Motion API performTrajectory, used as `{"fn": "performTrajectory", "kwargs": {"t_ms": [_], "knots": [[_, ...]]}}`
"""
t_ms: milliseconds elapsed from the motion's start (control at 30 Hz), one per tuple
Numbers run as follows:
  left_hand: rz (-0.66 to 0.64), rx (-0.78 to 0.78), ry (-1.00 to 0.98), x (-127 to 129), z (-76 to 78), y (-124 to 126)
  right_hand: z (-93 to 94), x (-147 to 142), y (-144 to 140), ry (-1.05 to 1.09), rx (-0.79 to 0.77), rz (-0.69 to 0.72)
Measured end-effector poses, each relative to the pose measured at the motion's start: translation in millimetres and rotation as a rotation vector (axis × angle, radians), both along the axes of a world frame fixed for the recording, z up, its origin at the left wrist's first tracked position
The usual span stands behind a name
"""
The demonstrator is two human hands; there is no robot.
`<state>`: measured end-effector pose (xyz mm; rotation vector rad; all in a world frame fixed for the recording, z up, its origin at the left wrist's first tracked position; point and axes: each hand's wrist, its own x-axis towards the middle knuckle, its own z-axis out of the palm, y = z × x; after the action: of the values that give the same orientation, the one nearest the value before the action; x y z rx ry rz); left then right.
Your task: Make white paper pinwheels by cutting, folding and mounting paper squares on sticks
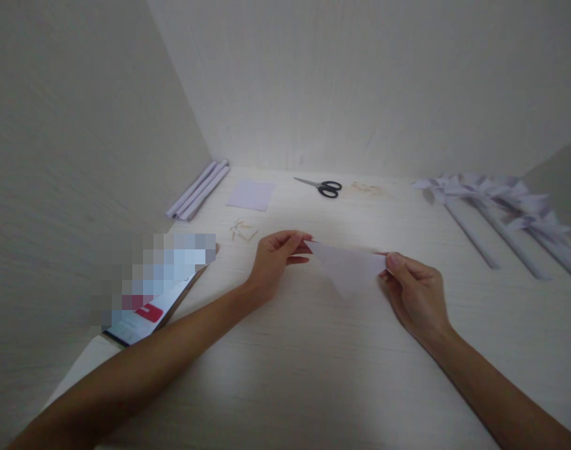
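A sheet of white paper (347, 270), folded into a triangle with its point toward me, is stretched between my hands just above the table. My left hand (277, 259) pinches its left corner between thumb and fingers. At the opposite corner, my right hand (414, 290) grips the paper with the thumb on top. Beyond my left hand lie some small thin sticks or pins (243, 229), too small to name surely. A square paper sheet (252, 194) rests flat behind them.
Black-handled scissors (323, 187) lie at the back, beside a small tan pile (366, 188). Rolled paper tubes (198, 192) sit at back left. Paper pinwheels (489, 197) on tube sticks lie at right. A phone (173, 303), partly blurred, leans by the left wall.
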<state>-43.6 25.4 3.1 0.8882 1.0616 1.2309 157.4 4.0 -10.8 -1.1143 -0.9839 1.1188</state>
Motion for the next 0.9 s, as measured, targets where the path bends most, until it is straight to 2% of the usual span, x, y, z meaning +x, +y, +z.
{"fn": "performTrajectory", "kwargs": {"t_ms": [100, 200, 300, 433, 533, 633, 733, 900], "knots": [[-0.049, 0.008, 0.003, -1.9, -1.6, 2.0, 1.1, -0.7, -0.5, 0.01, 0.003, 0.008], [-0.123, 0.059, 0.162, -4.0, 0.3, 4.4, 0.0, 0.2, -1.5, -0.027, -0.002, 0.016], [-0.251, 0.185, 0.472, -7.1, 10.0, 5.3, -3.3, 2.7, -1.7, -0.102, 0.019, 0.023], [-0.444, 0.468, 0.983, -11.1, 31.7, 2.1, -5.8, 5.3, -2.6, -0.211, 0.076, 0.018], [-0.504, 0.633, 1.2, -10.5, 41.3, -2.0, -3.4, 4.1, -5.1, -0.267, 0.107, 0.033], [-0.577, 0.7, 1.292, -7.4, 39.7, -5.0, -0.4, 1.4, -7.4, -0.295, 0.125, 0.052], [-0.621, 0.714, 1.299, -5.3, 32.8, -5.9, -0.6, 0.1, -7.6, -0.298, 0.136, 0.044], [-0.548, 0.721, 1.241, -3.2, 25.2, -5.3, -6.9, 1.8, -5.1, -0.208, 0.077, 0.084]]}}
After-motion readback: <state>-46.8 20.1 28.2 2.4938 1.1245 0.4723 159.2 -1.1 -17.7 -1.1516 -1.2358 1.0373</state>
